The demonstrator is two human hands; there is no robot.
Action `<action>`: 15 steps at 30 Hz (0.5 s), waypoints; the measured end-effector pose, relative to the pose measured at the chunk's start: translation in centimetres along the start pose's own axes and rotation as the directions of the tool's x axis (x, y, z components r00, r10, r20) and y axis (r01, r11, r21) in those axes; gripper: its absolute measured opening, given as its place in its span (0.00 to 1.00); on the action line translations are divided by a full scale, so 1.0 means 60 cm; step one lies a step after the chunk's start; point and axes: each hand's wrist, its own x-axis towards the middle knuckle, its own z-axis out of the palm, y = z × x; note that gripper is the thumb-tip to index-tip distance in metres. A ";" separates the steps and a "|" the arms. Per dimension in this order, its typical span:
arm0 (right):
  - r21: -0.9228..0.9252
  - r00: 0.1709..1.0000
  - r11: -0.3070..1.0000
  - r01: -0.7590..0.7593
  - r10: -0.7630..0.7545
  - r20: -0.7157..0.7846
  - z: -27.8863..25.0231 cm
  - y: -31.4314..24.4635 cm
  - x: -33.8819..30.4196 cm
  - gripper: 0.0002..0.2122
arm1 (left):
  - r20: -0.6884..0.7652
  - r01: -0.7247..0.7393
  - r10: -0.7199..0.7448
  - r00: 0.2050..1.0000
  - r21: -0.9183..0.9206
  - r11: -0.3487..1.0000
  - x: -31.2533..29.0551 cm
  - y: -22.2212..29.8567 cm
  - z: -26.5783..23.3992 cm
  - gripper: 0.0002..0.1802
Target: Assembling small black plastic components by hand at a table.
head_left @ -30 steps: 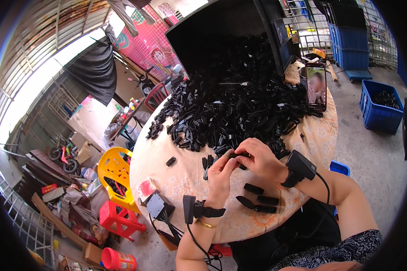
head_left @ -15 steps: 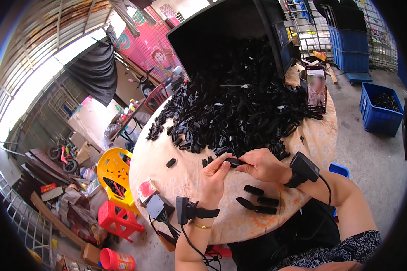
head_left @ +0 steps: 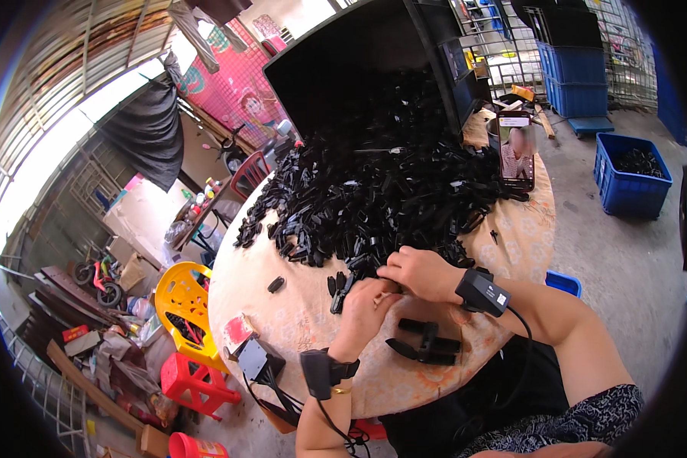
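My left hand [head_left: 366,311] is over the near part of the round table, its fingers curled and thumb pressed in; what they hold, if anything, is hidden. Just beyond and to the right, my right hand [head_left: 420,275] is at the near edge of a heap of small black plastic pieces [head_left: 374,195], fingertips bent together, their contents hidden. Several larger black oblong pieces [head_left: 439,357] lie in a loose group below my hands. A few more black pieces [head_left: 339,292] lie left of my left hand, and a lone one [head_left: 275,285] is farther left.
A phone [head_left: 516,153] stands upright at the table's right. The heap spills from a big black container [head_left: 351,69]. A grey box with cables [head_left: 258,359] sits at the left edge. Yellow chair [head_left: 182,301], red stool [head_left: 198,385] and blue crate [head_left: 632,179] stand around.
Both hands held a black piece together; now my right hand is at the heap's edge and my left is curled closer to me. Another black piece appears within the near group. The view shifted slightly.
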 end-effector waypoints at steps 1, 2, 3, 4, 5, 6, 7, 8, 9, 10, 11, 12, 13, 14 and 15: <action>-0.002 0.996 0.998 -0.066 0.066 -0.053 -0.006 -0.003 0.001 0.19 | -0.134 -0.123 0.131 0.982 0.064 0.990 0.004 -0.016 0.013 0.15; -0.007 0.996 0.997 -0.071 0.071 -0.053 -0.011 -0.005 0.003 0.19 | -0.132 -0.129 0.136 0.982 0.061 0.990 0.006 -0.018 0.023 0.15; 0.164 0.969 0.975 -0.151 0.178 -0.169 -0.013 -0.007 0.008 0.18 | -0.144 -0.168 0.183 0.973 0.111 0.980 0.006 -0.017 0.031 0.16; 0.338 0.918 0.919 -0.202 0.298 -0.260 -0.019 -0.009 0.012 0.17 | -0.154 -0.205 0.229 0.961 0.162 0.965 0.005 -0.017 0.034 0.17; 0.450 0.893 0.869 -0.206 0.355 -0.277 -0.029 -0.013 0.014 0.15 | -0.086 -0.193 0.205 0.975 0.135 0.972 0.004 -0.018 0.031 0.19; 0.447 0.891 0.870 -0.209 0.357 -0.279 -0.030 -0.012 0.013 0.15 | -0.085 -0.197 0.209 0.974 0.132 0.971 0.006 -0.016 0.030 0.19; 0.609 0.880 0.760 -0.229 0.429 -0.205 -0.032 -0.010 0.013 0.15 | -0.048 -0.156 0.166 0.985 0.161 0.975 0.007 -0.013 0.028 0.19; 0.746 0.866 0.619 -0.243 0.485 -0.120 -0.033 -0.009 0.012 0.14 | -0.012 -0.116 0.120 0.993 0.191 0.975 0.007 -0.011 0.027 0.19; 0.826 0.847 0.524 -0.209 0.520 -0.116 -0.029 -0.009 0.013 0.12 | -0.010 -0.121 0.125 0.992 0.188 0.975 0.008 -0.014 0.030 0.19; 0.824 0.844 0.526 -0.212 0.523 -0.117 -0.028 -0.011 0.012 0.12 | -0.037 -0.103 0.112 0.993 0.184 0.977 0.007 -0.019 0.034 0.18; 0.874 0.833 0.449 -0.183 0.544 -0.104 -0.030 -0.015 0.011 0.12 | -0.063 -0.085 0.098 0.993 0.180 0.980 0.008 -0.022 0.038 0.17; 0.919 0.825 0.367 -0.147 0.558 -0.090 -0.034 -0.020 0.013 0.11 | -0.064 -0.086 0.099 0.993 0.182 0.979 0.009 -0.018 0.037 0.17; 0.919 0.825 0.367 -0.145 0.557 -0.092 -0.033 -0.022 0.013 0.11 | -0.148 0.098 -0.111 0.983 -0.096 0.991 0.009 -0.012 0.037 0.15; 0.915 0.833 0.376 -0.146 0.546 -0.091 -0.031 -0.023 0.014 0.11 | -0.170 0.249 -0.331 0.928 -0.377 0.892 0.009 -0.009 0.036 0.13; 0.911 0.838 0.385 -0.149 0.538 -0.090 -0.028 -0.022 0.012 0.10 | -0.129 0.212 -0.319 0.939 -0.511 0.833 0.013 -0.017 0.035 0.13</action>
